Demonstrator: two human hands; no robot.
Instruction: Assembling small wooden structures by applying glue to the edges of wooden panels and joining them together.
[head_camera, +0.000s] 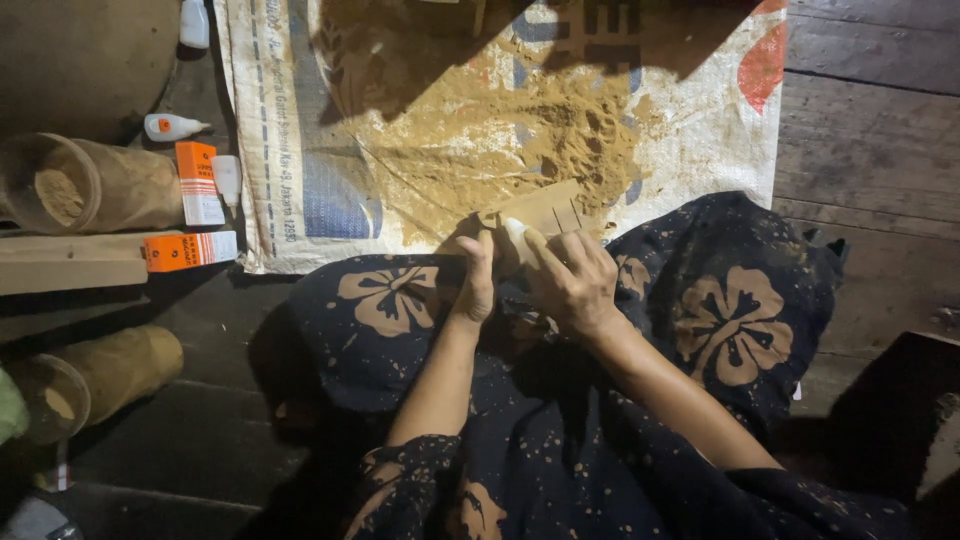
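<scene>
Left hand (476, 283) pinches the wood block (540, 212) at its near end. Right hand (570, 280) clasps it, fingers curled. The block's long axis runs up-right toward the sawdust (520, 130)

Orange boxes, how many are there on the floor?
2. One orange box stands beside the sack's left edge, the other orange box lies just below it on a wooden plank. More may be hidden in shadow.

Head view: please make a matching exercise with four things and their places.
Things:
1. sawdust pile
2. wood piece
3. orange boxes
4. plastic jar

Places:
A. lying at the far left
B. on the woven sack
C. held by left hand and right hand
D. beside the sack's left edge

Pairs: 1-B, 2-C, 3-D, 4-A
</scene>
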